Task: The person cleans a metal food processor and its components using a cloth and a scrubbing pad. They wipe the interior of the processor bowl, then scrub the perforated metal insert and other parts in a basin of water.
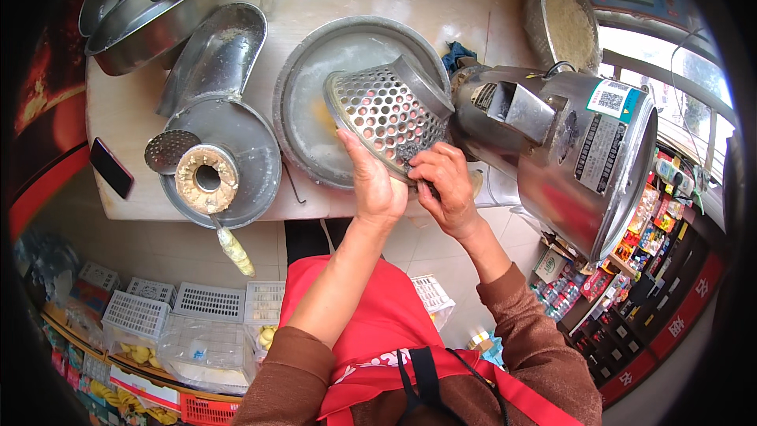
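A perforated metal cone [384,109] is tilted over a wide round metal basin [290,124] on the table. My left hand [378,189] supports the cone's lower rim, palm up. My right hand [443,186] presses a dark scouring pad [417,151], apparently steel wool, against its holes near the rim. To the left, a metal dish [260,171] holds a crumb-coated ring-shaped part [207,177] and a perforated skimmer [171,151]. A wrapped handle [235,251] sticks out past the table edge.
A stainless-steel machine [568,142] with a small chute lies on its side at right. Behind it stands a colander [541,18] of pale crumbly material. A metal scoop-shaped trough [227,50], steel bowls [148,29], a phone [111,167] and a bent metal rod [293,180] are at left.
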`<action>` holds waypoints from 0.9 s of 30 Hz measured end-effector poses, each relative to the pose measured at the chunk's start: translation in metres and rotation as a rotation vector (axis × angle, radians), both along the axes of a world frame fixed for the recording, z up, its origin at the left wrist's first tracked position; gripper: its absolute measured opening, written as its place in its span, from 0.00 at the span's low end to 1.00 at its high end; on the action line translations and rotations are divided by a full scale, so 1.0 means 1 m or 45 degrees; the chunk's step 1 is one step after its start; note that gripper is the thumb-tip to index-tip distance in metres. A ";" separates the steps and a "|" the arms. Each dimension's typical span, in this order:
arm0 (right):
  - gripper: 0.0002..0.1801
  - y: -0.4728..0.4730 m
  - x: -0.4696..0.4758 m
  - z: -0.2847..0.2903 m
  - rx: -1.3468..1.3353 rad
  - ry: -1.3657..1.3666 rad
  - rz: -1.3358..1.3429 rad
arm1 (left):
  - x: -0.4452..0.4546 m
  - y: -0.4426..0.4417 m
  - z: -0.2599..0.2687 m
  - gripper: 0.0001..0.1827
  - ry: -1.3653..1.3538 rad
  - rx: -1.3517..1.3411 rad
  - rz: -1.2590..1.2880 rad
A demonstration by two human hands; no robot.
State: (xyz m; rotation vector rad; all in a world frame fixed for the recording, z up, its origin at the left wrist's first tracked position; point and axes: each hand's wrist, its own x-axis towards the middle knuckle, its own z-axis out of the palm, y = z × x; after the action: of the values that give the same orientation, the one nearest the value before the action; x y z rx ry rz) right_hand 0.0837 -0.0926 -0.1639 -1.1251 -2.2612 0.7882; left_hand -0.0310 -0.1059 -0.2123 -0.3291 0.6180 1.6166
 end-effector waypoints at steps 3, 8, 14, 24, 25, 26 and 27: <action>0.12 0.041 -0.041 -0.016 0.085 -0.066 0.075 | 0.010 -0.004 0.005 0.45 -0.053 -0.088 -0.129; 0.12 0.076 -0.083 -0.030 0.011 -0.016 0.156 | -0.007 0.005 0.001 0.44 -0.084 0.068 -0.131; 0.15 0.010 -0.014 0.013 -0.105 -0.130 0.184 | -0.059 0.028 -0.025 0.47 -0.327 -0.130 -0.269; 0.08 0.076 -0.082 -0.031 0.027 -0.052 0.206 | -0.022 0.001 -0.011 0.54 -0.076 0.046 -0.253; 0.10 0.063 -0.070 -0.023 -0.079 -0.118 0.223 | -0.028 0.004 -0.016 0.55 -0.135 0.039 -0.247; 0.10 0.050 -0.059 -0.016 -0.056 -0.096 0.222 | -0.041 0.011 -0.025 0.56 -0.317 -0.048 -0.296; 0.10 0.038 -0.048 -0.009 -0.048 -0.102 0.228 | -0.048 0.020 -0.032 0.54 -0.320 -0.260 -0.219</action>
State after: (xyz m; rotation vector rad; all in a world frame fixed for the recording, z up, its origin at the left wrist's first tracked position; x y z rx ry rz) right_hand 0.0354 -0.0549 -0.1726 -0.9963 -2.4495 0.8728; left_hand -0.0787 -0.0857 -0.2447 -0.6037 0.6015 1.3246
